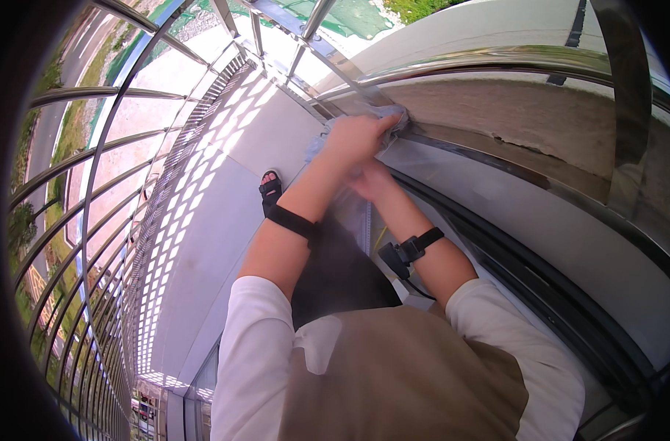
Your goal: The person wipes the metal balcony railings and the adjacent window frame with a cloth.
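Note:
My left hand (355,140) is closed on a crumpled, light blue-grey cloth (394,116), which bunches out on both sides of the fingers. The cloth meets the end of the metal frame bar (489,163) beside the ledge. Just below and nearer to me is my right hand (370,179), close under the left wrist. Its fingers are hidden behind the left hand, so what they hold does not show.
A metal railing (92,154) curves along the left side, with ground far below. Shiny bars (511,66) run over a brown ledge (511,125) at the right. Dark window tracks (541,272) lie below. My sandalled foot (270,187) stands on the grey floor (225,191).

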A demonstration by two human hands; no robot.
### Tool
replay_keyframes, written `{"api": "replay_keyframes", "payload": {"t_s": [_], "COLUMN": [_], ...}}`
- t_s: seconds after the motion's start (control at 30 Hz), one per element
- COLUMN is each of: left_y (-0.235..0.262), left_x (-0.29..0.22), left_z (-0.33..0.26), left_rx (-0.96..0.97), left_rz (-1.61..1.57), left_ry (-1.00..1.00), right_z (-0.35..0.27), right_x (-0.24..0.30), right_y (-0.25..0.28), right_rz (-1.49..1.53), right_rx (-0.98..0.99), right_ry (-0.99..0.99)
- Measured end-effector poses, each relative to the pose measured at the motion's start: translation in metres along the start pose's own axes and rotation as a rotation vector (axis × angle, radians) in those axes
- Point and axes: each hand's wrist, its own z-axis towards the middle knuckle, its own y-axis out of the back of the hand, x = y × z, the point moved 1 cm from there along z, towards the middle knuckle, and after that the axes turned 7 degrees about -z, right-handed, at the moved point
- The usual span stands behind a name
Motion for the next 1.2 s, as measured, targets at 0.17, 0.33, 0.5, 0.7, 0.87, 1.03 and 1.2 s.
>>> {"api": "replay_keyframes", "payload": {"t_s": [0.17, 0.33, 0.5, 0.7, 0.87, 1.03, 1.2], "left_y": [0.013, 0.031, 0.022, 0.000, -0.011, 0.000, 0.014], "left_x": [0.010, 0.008, -0.008, 0.003, 0.009, -0.011, -0.024], "left_z": [-0.001, -0.005, -0.010, -0.040, -0.060, -0.044, -0.015], "left_rx": [-0.044, -0.152, -0.192, -0.288, -0.335, -0.284, -0.306], "left_rz": [0.072, 0.097, 0.088, -0.095, -0.158, -0.143, -0.024], "left_ry": [-0.007, 0.050, 0.271, 0.420, 0.327, 0.123, 0.114], "right_z": [0.000, 0.006, 0.021, 0.013, 0.006, -0.002, -0.002], "right_x": [0.000, 0.004, 0.002, -0.012, -0.039, -0.040, 0.010], "right_y": [-0.008, -0.023, -0.017, -0.015, 0.004, 0.004, -0.014], "right_rz": [0.176, 0.135, 0.088, 0.032, -0.006, 0.179, 0.082], "right_rx": [-0.025, -0.197, -0.055, -0.017, -0.089, 0.028, 0.017], "right_ry": [-0.101, -0.074, -0.022, -0.085, -0.247, -0.046, 0.092]}}
